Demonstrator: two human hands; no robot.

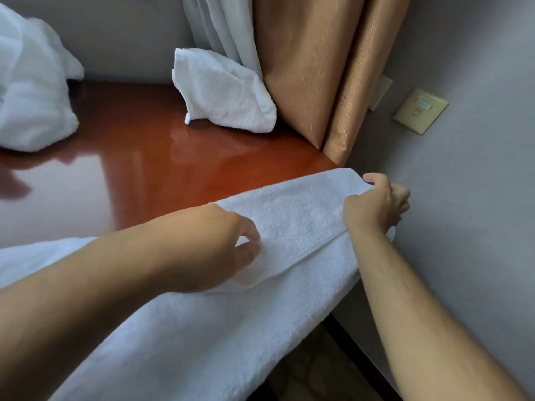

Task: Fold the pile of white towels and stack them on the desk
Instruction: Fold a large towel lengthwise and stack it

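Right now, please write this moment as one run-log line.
step: folding | towel: over desk edge | left grip: pinches fold | right grip: holds towel end | pile: far left

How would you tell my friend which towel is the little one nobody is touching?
Start at the shiny red-brown desk and look to its far edge, where the tan curtain hangs. The small towel leans there against the curtain. Unlike the big heap at left and the near towel over the front edge, it stands alone.
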